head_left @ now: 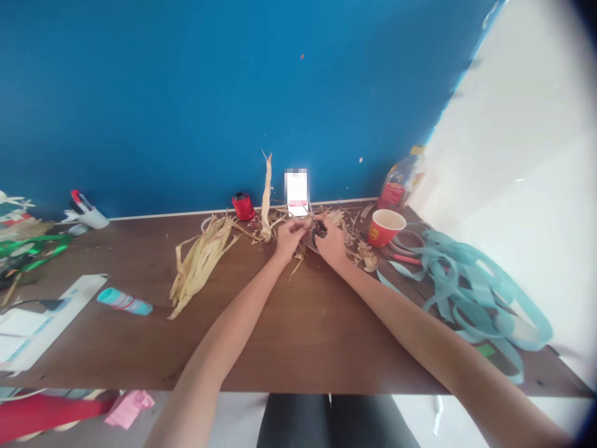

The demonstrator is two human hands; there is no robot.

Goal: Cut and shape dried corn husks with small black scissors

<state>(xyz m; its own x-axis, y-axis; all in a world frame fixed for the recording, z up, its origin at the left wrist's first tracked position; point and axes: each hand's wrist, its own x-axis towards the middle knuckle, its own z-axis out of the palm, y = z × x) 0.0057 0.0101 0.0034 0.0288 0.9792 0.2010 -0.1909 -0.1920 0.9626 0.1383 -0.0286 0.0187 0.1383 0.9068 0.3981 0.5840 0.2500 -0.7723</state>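
Left hand (pixel 290 237) pinches a husk strip (pixel 300 252), fingers narrow. Right hand (pixel 332 244) is closed on a dark tool (pixel 319 229), far mid-surface, near the cup (pixel 383 228). I'd keep the strip taut and work close.

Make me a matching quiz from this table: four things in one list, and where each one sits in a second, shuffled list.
1 red cup
2 husk bundle
3 teal ribbon
4 plastic bottle

A looped at the far right
B standing by the blue wall
C nearest the right hand
D left of the left hand

Pairs: 1-C, 2-D, 3-A, 4-B
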